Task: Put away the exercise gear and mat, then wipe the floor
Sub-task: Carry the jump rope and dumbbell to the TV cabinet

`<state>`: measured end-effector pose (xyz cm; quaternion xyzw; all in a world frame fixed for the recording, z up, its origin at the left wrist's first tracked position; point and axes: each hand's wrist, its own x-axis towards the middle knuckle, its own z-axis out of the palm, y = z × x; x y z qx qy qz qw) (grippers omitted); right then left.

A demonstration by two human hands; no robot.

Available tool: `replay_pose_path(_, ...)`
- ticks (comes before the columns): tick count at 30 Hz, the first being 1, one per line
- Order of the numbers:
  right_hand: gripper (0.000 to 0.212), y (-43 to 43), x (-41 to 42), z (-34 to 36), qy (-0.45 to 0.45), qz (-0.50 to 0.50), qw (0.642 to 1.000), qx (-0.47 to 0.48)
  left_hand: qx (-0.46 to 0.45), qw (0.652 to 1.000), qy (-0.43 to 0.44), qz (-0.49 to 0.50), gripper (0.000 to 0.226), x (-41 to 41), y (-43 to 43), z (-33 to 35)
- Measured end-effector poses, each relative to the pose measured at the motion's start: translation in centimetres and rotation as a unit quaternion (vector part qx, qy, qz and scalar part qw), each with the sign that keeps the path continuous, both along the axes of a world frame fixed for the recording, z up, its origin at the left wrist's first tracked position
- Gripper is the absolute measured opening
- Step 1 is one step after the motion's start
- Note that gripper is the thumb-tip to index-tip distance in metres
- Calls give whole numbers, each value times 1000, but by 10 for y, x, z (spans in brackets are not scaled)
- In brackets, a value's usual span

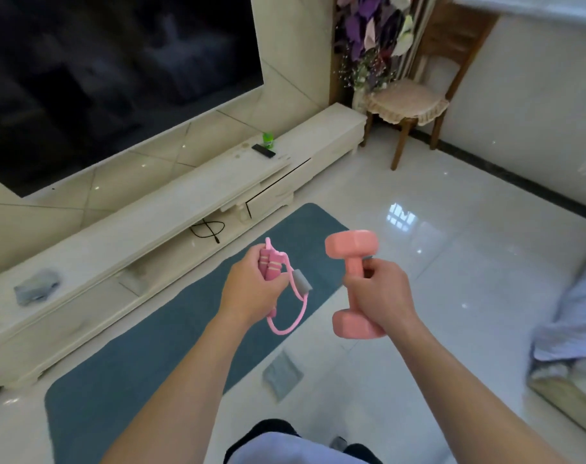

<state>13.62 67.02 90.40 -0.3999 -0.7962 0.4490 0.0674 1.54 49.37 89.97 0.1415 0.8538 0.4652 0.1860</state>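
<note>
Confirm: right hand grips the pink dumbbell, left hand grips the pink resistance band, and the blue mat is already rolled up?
The blue mat lies flat and unrolled on the floor, per the head view; the rest is right.

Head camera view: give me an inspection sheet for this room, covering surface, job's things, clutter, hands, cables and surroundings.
Surface: glossy white tiled floor.
Job's things: teal mat flat on the floor; pink dumbbell and pink resistance band in hand; grey cloth at the mat's edge.
Clutter: remote, green bottle and second grey cloth on the TV stand.
Hands: left hand grips the resistance band; right hand grips the dumbbell.
Cables: black cable looped under the stand.
Surroundings: television, wooden chair, crumpled bedding.
</note>
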Motion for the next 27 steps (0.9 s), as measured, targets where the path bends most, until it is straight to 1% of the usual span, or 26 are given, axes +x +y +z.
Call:
replay_pose_path(8, 11, 86, -12, -6, -11, -54, 998, 9, 10, 998, 1, -62, 17, -31, 99, -11)
replay_pose_path(13, 8, 147, -46, -11, -11, -74, 997, 16, 7, 995, 21, -101, 15, -74, 171, -27)
replay_pose_path(18, 7, 209, -86, -11, -18, -98, 995, 21, 8, 990, 45, -136, 14, -122, 241, -27)
replay_pose_path(24, 6, 283, -118, -2, -1, -106, 994, 16, -4, 984, 87, -159, 12, -158, 327, -17)
replay_pose_path(27, 7, 330, -127, -3, 4, -111, 994, 7, -6, 985, 81, -155, 12, -168, 377, -17)
